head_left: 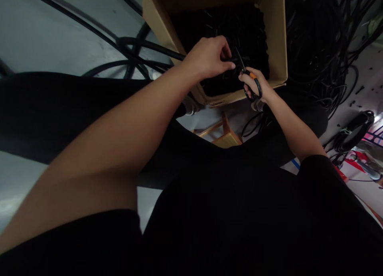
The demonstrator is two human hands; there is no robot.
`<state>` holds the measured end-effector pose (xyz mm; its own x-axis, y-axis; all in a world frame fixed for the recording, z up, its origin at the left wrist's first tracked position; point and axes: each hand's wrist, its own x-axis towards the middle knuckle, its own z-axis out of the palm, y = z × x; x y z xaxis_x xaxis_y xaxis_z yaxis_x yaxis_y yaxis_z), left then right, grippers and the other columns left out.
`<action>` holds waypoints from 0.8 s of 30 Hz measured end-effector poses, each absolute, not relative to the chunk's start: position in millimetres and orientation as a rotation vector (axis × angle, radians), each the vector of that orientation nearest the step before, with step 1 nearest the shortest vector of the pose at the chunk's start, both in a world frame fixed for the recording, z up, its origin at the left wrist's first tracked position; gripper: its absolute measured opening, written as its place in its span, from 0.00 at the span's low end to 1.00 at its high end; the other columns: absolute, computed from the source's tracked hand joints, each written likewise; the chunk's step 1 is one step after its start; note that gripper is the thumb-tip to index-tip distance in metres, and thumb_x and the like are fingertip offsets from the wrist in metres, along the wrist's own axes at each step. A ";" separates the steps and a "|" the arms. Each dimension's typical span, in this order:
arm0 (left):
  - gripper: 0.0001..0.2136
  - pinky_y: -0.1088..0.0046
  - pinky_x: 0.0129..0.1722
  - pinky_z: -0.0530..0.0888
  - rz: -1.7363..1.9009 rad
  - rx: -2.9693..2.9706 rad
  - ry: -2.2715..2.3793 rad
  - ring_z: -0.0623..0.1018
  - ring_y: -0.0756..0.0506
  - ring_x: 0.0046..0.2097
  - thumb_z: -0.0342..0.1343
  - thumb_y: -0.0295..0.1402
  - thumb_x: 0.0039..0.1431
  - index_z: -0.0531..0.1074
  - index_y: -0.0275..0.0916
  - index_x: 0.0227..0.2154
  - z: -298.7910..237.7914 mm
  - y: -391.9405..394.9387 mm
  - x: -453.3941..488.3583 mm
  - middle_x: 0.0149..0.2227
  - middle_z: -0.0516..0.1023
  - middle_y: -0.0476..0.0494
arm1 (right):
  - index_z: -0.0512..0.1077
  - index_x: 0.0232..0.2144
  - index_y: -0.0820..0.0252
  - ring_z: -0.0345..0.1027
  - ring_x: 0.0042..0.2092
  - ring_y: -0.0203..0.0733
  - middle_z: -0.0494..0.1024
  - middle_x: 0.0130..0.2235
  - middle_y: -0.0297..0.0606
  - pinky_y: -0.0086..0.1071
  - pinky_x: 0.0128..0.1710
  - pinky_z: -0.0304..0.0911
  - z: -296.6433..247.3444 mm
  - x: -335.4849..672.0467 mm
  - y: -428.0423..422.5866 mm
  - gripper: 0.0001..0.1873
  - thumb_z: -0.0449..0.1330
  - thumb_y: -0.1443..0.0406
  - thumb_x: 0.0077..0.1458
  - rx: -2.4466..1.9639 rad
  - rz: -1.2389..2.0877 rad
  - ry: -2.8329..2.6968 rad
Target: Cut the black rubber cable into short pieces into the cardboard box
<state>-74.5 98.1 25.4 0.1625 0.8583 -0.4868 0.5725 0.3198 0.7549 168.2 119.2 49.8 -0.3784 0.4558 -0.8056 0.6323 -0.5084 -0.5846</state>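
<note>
My left hand [209, 57] is closed in a pinch on the end of a black tube [155, 48] that runs in from the left, held over an open cardboard box [277, 36]. My right hand [254, 84] grips scissors [245, 70] with black and orange handles, fingers through the loops. The blades point up toward the tube end at my left fingertips. The box holds a dark mass of several short black pieces [239, 28].
Black hoses loop across the grey floor [44, 32] on the left. A tangled heap of black cables [323, 48] lies right of the box. A wooden stool [226, 136] shows between my legs. Coiled cable and red items sit at the far right.
</note>
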 end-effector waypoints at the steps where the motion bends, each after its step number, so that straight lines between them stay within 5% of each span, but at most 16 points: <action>1: 0.16 0.44 0.68 0.85 0.312 1.397 1.512 0.90 0.29 0.58 0.65 0.51 0.65 0.84 0.54 0.52 23.2 98.3 -76.7 0.60 0.95 0.41 | 0.63 0.47 0.46 0.60 0.27 0.39 0.60 0.29 0.22 0.32 0.25 0.69 50.7 169.3 119.8 0.33 0.78 0.37 0.73 1.684 -2.020 1.474; 9: 0.23 0.45 0.69 0.84 0.235 1.500 1.465 0.88 0.28 0.61 0.60 0.53 0.67 0.90 0.57 0.57 13.7 95.5 -81.7 0.59 0.95 0.43 | 0.67 0.48 0.49 0.61 0.29 0.39 0.66 0.30 0.24 0.33 0.31 0.70 43.3 182.4 117.3 0.23 0.71 0.44 0.80 1.716 -1.975 1.475; 14: 0.28 0.43 0.66 0.84 0.153 1.562 1.382 0.87 0.28 0.58 0.55 0.53 0.72 0.89 0.59 0.66 13.5 90.2 -77.9 0.58 0.94 0.42 | 0.68 0.50 0.48 0.72 0.36 0.44 0.70 0.34 0.28 0.37 0.37 0.78 45.6 180.6 116.1 0.32 0.78 0.37 0.73 1.617 -2.040 1.387; 24: 0.26 0.41 0.71 0.81 0.233 1.459 1.445 0.87 0.26 0.61 0.59 0.54 0.67 0.88 0.59 0.63 8.5 94.9 -82.7 0.57 0.94 0.41 | 0.66 0.45 0.46 0.60 0.28 0.39 0.60 0.30 0.24 0.31 0.23 0.66 49.1 173.7 117.5 0.38 0.77 0.28 0.71 1.708 -1.981 1.526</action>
<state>-82.7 94.9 8.5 0.2595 0.8275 -0.4979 0.6295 0.2460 0.7371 173.7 117.5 49.1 -0.3597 0.4924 -0.7926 0.6405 -0.4874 -0.5935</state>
